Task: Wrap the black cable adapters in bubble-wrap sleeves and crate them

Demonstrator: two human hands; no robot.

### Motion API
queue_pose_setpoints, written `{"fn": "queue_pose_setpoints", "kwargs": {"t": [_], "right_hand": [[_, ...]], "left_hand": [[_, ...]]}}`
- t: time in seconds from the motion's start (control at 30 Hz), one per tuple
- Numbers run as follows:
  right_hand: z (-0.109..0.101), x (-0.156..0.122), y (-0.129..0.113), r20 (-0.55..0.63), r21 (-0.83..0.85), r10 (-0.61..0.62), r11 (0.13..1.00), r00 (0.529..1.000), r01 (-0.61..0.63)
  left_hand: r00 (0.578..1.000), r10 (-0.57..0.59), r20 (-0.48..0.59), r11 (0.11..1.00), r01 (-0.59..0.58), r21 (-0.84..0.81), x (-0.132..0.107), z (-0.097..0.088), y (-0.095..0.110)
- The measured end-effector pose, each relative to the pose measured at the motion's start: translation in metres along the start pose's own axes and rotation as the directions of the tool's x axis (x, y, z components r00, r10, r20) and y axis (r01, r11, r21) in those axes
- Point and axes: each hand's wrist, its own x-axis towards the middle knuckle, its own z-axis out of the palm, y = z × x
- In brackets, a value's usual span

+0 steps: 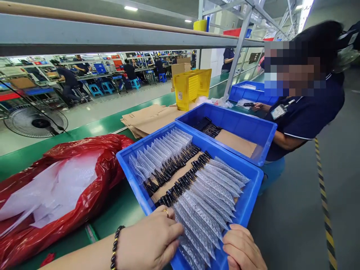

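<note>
My left hand (152, 238), wearing a ring and a beaded bracelet, is closed at the near-left end of a row of clear bubble-wrap pouches (208, 200). Its fingers curl over the black-connector end of a near pouch; the fingertips are partly hidden. Bent around the outer end of the same near pouches is my right hand (243, 247), fingers closed and partly hidden. The pouches stand in two rows in a blue bin (253, 183), black connectors (180, 183) facing inward. Brown cardboard (176, 178) shows between the rows.
A second blue bin (267, 140) holds black parts and cardboard. Left lies a red plastic bag (92, 198) with white sheets (67, 183). Cardboard sheets (152, 118) and a yellow bin (187, 90) stand behind. A co-worker (312, 97) sits at the right; a metal beam (112, 35) crosses above.
</note>
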Motion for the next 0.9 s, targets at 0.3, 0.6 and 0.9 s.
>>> {"fn": "queue_pose_setpoints", "kwargs": {"t": [0.3, 0.6, 0.9], "right_hand": [[0.000, -0.007, 0.005, 0.014, 0.006, -0.046, 0.999, 0.999, 0.046], [0.001, -0.008, 0.004, 0.020, -0.020, -0.032, 0.999, 0.999, 0.033], [0.000, -0.004, 0.006, 0.035, -0.015, -0.068, 0.998, 0.997, 0.069]], "left_hand": [[0.997, -0.065, 0.053, 0.993, 0.059, 0.106, 0.025, 0.013, 0.016], [0.998, 0.056, -0.041, 0.988, -0.050, 0.144, 0.043, 0.014, 0.011], [0.997, -0.074, -0.016, 0.991, 0.076, 0.114, 0.072, 0.005, 0.014]]}}
